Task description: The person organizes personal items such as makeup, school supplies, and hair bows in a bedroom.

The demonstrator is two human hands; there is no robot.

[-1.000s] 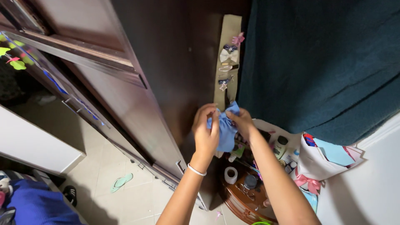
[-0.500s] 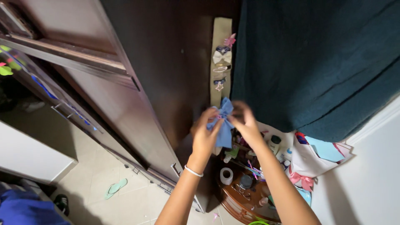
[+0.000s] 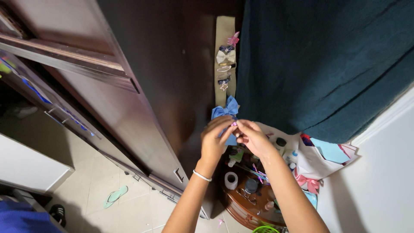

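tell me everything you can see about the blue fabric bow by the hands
The blue fabric bow looks like soft cloth, with two spread loops and a tail hanging down behind the fingers. It sits at the lower end of the beige hanging strip, below smaller clips. The left hand and right hand meet just beneath its loops, covering its lower part.

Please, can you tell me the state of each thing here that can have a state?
blue bow: hanging on the beige strip, below the other clips
left hand: fingertips pinching at the bow's tails
right hand: fingertips meeting the left's
wardrobe door: open
paper roll: upright
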